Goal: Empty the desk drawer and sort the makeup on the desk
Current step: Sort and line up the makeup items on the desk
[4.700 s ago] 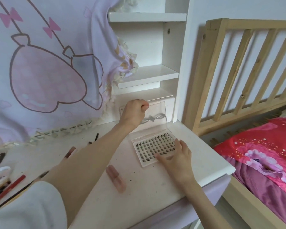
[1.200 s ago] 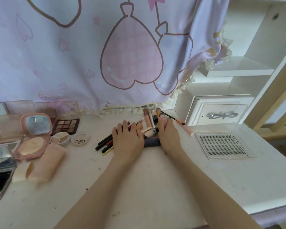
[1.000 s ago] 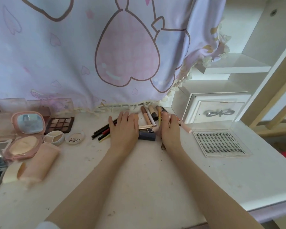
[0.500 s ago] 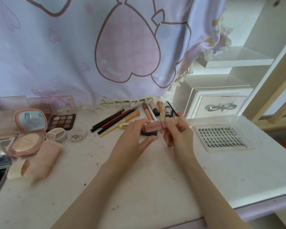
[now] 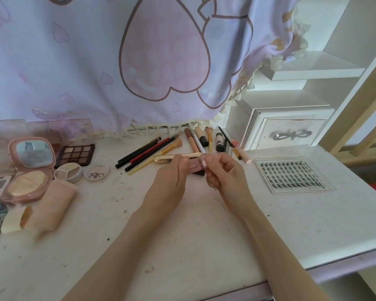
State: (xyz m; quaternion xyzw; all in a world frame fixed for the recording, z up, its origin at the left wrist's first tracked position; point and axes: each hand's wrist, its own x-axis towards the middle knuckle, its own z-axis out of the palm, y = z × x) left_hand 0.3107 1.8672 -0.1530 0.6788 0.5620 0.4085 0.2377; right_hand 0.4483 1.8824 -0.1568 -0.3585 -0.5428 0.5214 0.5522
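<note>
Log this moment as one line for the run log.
stage: sorting makeup | left hand: holds pink tube | right hand: holds same tube | tube: lifted above desk | lash tray: at right

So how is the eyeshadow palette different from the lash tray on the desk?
The eyeshadow palette is dark-framed with a grid of brown and beige pans; the lash tray is clear plastic with rows of black lash clusters. The palette lies at the left by the open pink compact; the tray lies at the right, below the small drawer. Both lie flat on the desk, untouched by either hand.
</note>
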